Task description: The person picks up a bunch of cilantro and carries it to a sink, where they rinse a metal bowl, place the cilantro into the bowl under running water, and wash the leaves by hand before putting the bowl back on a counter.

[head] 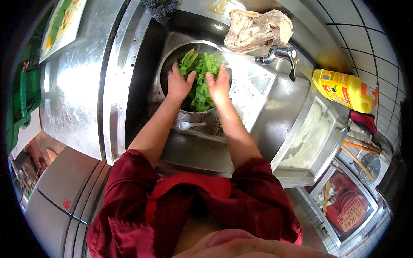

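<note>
Leafy greens (204,84) with pale green stalks lie in a round metal basin (163,64) standing in a stainless steel sink. My left hand (180,81) is over the basin at the left edge of the greens, its fingertips partly hidden by the stalks. On their right side, my right hand (219,83) touches the leaves, slightly blurred, with thumb and fingers apart. Both hands flank the bunch; whether either grips stalks is unclear. Below the basin lies a white spoon (191,125). A chrome tap (274,57) juts in from the right.
A large piece of raw meat (258,29) rests behind the tap. A yellow plastic jug (345,91) lies to the right, above a second sink basin (300,138). Dark steel wool (160,9) is at the top, and a metal counter (75,84) extends left.
</note>
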A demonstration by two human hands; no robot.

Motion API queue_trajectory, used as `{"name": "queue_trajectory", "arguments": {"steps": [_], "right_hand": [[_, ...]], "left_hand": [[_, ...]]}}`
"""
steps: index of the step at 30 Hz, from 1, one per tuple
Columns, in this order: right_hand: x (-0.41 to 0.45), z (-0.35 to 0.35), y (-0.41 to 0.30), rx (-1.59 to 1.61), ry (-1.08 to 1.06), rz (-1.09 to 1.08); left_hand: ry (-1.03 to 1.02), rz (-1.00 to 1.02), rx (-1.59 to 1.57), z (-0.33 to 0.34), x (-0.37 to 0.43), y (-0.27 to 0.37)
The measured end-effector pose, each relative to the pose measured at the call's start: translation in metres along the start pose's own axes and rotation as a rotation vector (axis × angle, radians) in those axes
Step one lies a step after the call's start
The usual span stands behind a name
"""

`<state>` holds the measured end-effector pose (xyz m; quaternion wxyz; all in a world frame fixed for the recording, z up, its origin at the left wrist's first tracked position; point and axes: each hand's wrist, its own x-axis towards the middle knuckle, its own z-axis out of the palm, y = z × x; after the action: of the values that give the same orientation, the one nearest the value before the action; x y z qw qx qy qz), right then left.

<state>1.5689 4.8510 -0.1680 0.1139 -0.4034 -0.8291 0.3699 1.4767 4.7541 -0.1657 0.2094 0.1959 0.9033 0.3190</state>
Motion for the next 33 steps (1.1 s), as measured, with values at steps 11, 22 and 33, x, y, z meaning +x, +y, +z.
{"name": "queue_trajectory", "arguments": {"steps": [11,22,33], "right_hand": [[-0.008,0.072,0.04,-0.695,-0.233,-0.084],[0.026,0.045,0.044,0.132,0.045,0.251],[-0.008,-0.04,-0.022,1.34,-0.258,0.704]], "left_hand": [[-0.4,0.145,0.258,0.095,0.017,-0.09],[-0.148,-0.363,-0.402,0.026,0.026,-0.002],[-0.627,-0.757,-1.558,-0.037,0.004,0.0]]}}
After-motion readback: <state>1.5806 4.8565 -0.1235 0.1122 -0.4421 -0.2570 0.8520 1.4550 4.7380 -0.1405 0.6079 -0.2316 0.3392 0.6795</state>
